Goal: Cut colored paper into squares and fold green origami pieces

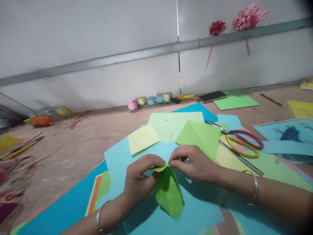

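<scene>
A folded piece of green paper is held between my two hands, above light blue sheets. Its lower part hangs down in creased layers. My left hand pinches its upper left edge between thumb and fingers. With fingertips pressed together, my right hand grips the top point of the same paper. Just beyond my right hand lies a green square sheet with fold lines. A pale yellow square lies past my left hand. Scissors with red and yellow handles rest to the right of the green square.
Coloured sheets overlap across the table. A metal rod lies below the scissors. At the back are small paper cubes, a glue stick and a phone. Pencils lie at left. Paper flowers hang on the wall rail.
</scene>
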A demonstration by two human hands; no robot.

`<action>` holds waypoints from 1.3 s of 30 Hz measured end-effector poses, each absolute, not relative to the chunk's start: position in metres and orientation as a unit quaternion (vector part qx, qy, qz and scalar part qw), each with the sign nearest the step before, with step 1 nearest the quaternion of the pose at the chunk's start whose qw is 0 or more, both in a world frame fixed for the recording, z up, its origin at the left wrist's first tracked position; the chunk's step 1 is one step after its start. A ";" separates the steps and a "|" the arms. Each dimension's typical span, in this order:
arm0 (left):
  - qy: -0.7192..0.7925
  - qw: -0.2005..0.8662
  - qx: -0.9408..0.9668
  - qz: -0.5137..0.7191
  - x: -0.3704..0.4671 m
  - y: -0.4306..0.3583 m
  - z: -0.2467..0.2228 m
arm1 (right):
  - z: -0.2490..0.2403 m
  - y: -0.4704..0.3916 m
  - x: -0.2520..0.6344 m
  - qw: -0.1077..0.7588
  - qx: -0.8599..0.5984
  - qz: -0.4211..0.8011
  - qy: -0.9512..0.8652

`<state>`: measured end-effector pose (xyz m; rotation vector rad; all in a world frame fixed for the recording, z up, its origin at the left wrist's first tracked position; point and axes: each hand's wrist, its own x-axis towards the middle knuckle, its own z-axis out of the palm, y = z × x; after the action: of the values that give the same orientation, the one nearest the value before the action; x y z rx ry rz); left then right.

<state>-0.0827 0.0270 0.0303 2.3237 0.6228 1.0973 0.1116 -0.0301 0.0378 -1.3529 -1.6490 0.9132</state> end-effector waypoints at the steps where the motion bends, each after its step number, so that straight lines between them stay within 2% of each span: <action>1: 0.241 0.251 0.850 0.395 -0.081 0.027 0.030 | 0.039 -0.032 0.110 0.400 -0.532 0.341 -0.664; 6: 0.305 0.307 0.842 0.322 -0.071 0.023 0.026 | 0.038 -0.038 0.103 0.339 -0.588 0.239 -0.695; 14: 0.363 0.406 0.803 0.243 -0.071 0.019 0.028 | 0.033 -0.034 0.103 0.301 -0.628 0.235 -0.678; 21: 0.388 0.412 0.799 0.202 -0.074 0.028 0.025 | 0.028 -0.034 0.104 0.293 -0.610 0.217 -0.703; 32: 0.349 0.371 0.832 0.219 -0.076 0.026 0.021 | 0.027 -0.031 0.105 0.351 -0.550 0.236 -0.721; 39: 0.331 0.365 0.856 0.157 -0.080 0.029 0.034 | 0.028 -0.031 0.104 0.337 -0.565 0.197 -0.727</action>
<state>-0.0795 0.0291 0.0344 2.2018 0.8519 0.4036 0.1040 -0.0315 0.0281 -1.4726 -1.8944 0.5126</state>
